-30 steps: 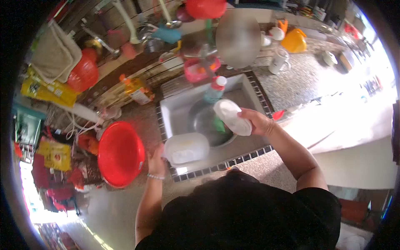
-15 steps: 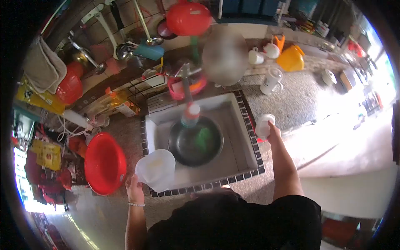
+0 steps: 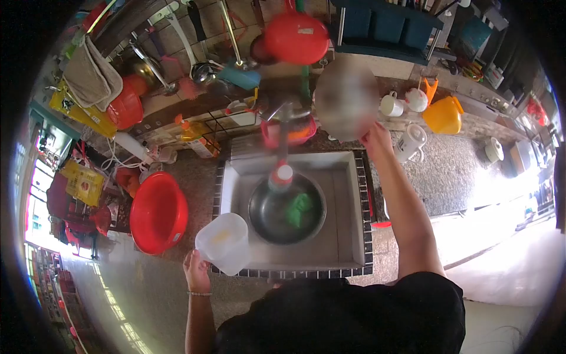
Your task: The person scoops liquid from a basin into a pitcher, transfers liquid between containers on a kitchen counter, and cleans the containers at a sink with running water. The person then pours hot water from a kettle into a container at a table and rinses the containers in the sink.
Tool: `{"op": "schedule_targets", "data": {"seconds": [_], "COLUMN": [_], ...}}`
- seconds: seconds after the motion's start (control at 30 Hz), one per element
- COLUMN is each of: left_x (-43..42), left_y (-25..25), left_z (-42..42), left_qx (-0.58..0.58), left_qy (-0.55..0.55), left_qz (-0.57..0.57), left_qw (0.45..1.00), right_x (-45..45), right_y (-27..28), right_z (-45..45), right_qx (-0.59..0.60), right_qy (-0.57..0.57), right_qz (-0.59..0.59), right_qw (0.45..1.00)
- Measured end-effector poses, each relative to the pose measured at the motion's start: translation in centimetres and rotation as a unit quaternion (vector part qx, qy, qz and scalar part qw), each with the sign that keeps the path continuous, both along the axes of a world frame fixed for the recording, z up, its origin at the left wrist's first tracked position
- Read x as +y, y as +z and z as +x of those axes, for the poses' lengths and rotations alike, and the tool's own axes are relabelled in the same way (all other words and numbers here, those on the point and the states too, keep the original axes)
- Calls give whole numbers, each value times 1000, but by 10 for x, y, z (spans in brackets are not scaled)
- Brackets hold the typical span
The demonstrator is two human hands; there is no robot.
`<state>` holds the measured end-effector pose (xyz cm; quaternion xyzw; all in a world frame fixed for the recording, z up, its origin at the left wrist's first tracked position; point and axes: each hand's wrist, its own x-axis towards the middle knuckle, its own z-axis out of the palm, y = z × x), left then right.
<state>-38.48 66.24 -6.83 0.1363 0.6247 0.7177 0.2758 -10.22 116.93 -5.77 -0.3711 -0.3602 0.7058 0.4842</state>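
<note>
My left hand [image 3: 196, 272] grips the lower left edge of a translucent plastic container [image 3: 225, 237], which is tilted over the front left corner of the sink [image 3: 345, 221]. My right hand [image 3: 377, 140] is stretched forward past the back right of the sink, beside a blurred round patch that hides part of it; I cannot make out what its fingers hold. A metal basin [image 3: 287, 230] stands in the sink with a green cloth [image 3: 299, 207] inside. A bottle with a white and red cap [image 3: 283, 173] is at the basin's back edge, under the faucet [image 3: 284, 127].
Left of the sink sits a red basin [image 3: 158, 213]. Behind are an orange bottle [image 3: 194, 131] and a pink basket [image 3: 289, 133]. White mugs [image 3: 391, 105], a lidded white jug [image 3: 412, 141] and a yellow container [image 3: 443, 115] stand at the back right. Utensils hang above.
My right hand has moved from the counter right of the sink forward to the back; the white lid it held no longer shows in it. My left hand still holds the container over the sink corner.
</note>
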Motion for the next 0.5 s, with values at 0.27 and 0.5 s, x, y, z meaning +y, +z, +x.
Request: {"op": "schedule_targets", "data": {"seconds": [0.27, 0.5], "left_x": [4, 0], "left_y": [13, 19], "left_z": [20, 23], "left_qx": [16, 10], "left_qy": [54, 68], "left_qz": [-30, -52], "left_qw": [998, 996], "right_x": [69, 49], "right_y": [46, 58], "right_z": [-67, -52], "right_qx": [128, 191], "right_qy": [3, 66], "right_qz": [-135, -86], "right_qw": [983, 976]}}
